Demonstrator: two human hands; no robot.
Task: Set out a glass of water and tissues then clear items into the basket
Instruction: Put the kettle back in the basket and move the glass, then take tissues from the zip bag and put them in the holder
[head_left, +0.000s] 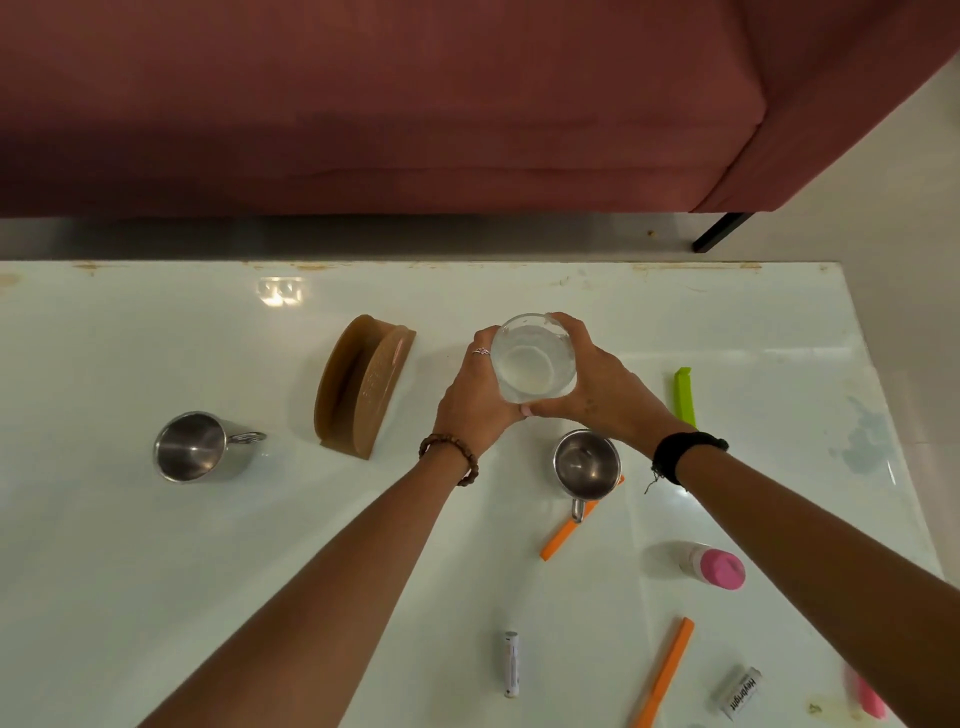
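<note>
Glass of water (534, 365) cupped both sides, left hand (475, 397) and right hand (597, 382) wrapped round it, likely steadying against spills; sits mid-counter (130, 519) just right of empty tissue holder (363, 387). Basket not visible.

open room: table (130, 545) bare at 7 to 9 o'clock
obstacles: wooden holder (363, 387) at 10, steel mug (586, 463) at centre
clutter: orange sticks (665, 673), pink-capped bottle (714, 566) at 4 to 5
</note>
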